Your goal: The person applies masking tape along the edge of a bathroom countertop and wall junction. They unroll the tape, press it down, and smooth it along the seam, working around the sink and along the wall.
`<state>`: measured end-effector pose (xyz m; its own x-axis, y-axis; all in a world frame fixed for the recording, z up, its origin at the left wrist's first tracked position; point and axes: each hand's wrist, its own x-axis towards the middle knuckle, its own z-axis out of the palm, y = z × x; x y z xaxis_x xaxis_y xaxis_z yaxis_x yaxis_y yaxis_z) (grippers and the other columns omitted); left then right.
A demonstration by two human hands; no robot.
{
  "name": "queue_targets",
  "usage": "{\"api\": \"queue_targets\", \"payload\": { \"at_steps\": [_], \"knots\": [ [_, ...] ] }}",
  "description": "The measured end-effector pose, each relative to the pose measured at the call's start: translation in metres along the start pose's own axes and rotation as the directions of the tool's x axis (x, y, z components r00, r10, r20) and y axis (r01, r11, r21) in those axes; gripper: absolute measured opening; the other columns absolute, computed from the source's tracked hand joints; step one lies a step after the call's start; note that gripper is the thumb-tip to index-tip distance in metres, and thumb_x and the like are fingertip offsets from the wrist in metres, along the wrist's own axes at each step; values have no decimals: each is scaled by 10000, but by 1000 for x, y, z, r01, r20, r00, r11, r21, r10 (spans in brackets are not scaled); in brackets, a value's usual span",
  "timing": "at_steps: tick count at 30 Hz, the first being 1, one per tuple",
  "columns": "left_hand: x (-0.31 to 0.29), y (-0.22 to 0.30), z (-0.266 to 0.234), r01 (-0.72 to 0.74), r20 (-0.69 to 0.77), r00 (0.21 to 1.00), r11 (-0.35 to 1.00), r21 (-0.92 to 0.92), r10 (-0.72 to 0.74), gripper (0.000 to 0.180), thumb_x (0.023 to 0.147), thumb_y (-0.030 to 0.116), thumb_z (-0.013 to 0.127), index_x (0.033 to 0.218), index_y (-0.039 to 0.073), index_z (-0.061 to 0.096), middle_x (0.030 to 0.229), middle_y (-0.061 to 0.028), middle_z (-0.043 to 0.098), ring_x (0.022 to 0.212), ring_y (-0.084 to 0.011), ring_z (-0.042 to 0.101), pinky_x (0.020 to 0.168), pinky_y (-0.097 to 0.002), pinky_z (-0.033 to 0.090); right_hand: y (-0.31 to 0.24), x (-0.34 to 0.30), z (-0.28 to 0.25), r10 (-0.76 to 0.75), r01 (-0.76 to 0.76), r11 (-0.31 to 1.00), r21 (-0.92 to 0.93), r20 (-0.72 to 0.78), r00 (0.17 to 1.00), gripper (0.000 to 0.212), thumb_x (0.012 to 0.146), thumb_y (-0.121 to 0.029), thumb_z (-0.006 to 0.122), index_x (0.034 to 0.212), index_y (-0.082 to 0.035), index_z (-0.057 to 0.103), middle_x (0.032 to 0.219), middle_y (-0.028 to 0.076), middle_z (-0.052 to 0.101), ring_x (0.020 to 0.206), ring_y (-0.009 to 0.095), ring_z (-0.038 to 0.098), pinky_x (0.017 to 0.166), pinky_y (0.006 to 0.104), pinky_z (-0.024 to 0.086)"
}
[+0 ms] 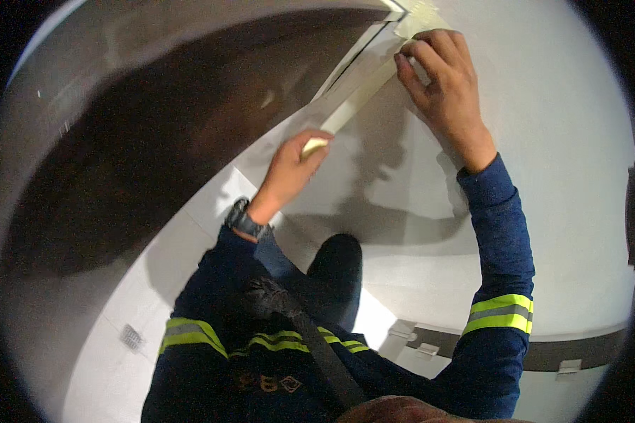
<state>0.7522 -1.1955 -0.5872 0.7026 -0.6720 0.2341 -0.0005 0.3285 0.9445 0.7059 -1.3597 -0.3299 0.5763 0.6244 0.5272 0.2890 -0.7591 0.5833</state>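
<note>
A pale yellow strip of masking tape (360, 103) runs slantwise between my hands, along the edge of a white panel. My left hand (293, 169) is closed around its lower end, where a short piece of tape sticks out past the fingers. My right hand (446, 81) has its fingers bent and bunched at the strip's upper end; the fingertips touch the tape against the white surface (529, 127). More crumpled tape (418, 17) is stuck just beyond my right fingers, at the corner of a dark-lined seam (360, 55).
A large dark brown glossy surface (155, 127) curves along the left. A pale tiled floor with a small drain grate (130, 337) lies at the lower left. A dark band with light clips (570, 366) crosses the lower right. My dark shoe or knee (337, 264) shows below the hands.
</note>
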Motion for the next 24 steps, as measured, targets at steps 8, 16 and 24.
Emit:
{"api": "queue_targets", "payload": {
  "at_steps": [8, 16, 24],
  "knots": [
    [-47, 43, 8, 166, 314, 923, 966, 198, -223, 319, 1023, 148, 643, 1338, 105, 633, 827, 58, 545, 702, -40, 473, 616, -224, 405, -11, -100, -44, 288, -285, 957, 51, -86, 954, 241, 755, -113, 848, 924, -77, 681, 964, 82, 671, 949, 288, 633, 792, 396, 536],
    [-55, 68, 28, 111, 324, 899, 869, 482, -295, 394, 987, 92, 674, 1376, 90, 615, 1253, -49, 668, 983, -130, 628, 876, -279, 508, -14, -132, -53, 338, -313, 939, 144, -212, 917, 232, 735, -130, 848, 900, -83, 691, 958, 77, 664, 992, 294, 654, 795, 400, 562],
    [-46, 92, 55, 226, 228, 867, 758, 612, -443, 397, 926, 62, 696, 1319, 55, 640, 1301, -123, 704, 1217, -231, 656, 1061, -344, 463, -7, -140, -60, 335, -254, 931, 261, -341, 879, 253, 696, -139, 858, 864, -66, 684, 929, 70, 650, 964, 285, 655, 786, 383, 571]
  ]
}}
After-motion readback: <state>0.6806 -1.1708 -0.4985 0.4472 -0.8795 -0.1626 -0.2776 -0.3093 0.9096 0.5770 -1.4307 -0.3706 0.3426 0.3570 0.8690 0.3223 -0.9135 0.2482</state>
